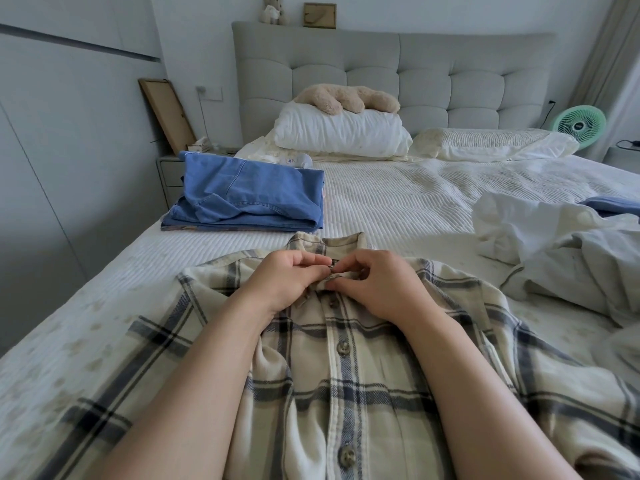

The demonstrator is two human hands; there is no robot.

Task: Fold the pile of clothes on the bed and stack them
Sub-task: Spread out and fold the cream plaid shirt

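Observation:
A cream and navy plaid shirt (363, 375) lies flat, front up, on the bed (398, 202), collar pointing away from me. My left hand (287, 278) and my right hand (377, 282) meet just below the collar, both pinching the button placket at its top button. Several lower buttons are done up. A folded stack of blue denim clothes (249, 195) sits at the bed's left edge. A loose heap of white and grey clothes (561, 251) lies at the right.
White pillows (343, 133) with a beige plush toy (346, 97) rest against the grey padded headboard (398, 74). A nightstand (168, 174) and a leaning frame stand at the left. A green fan (579, 124) is at the far right.

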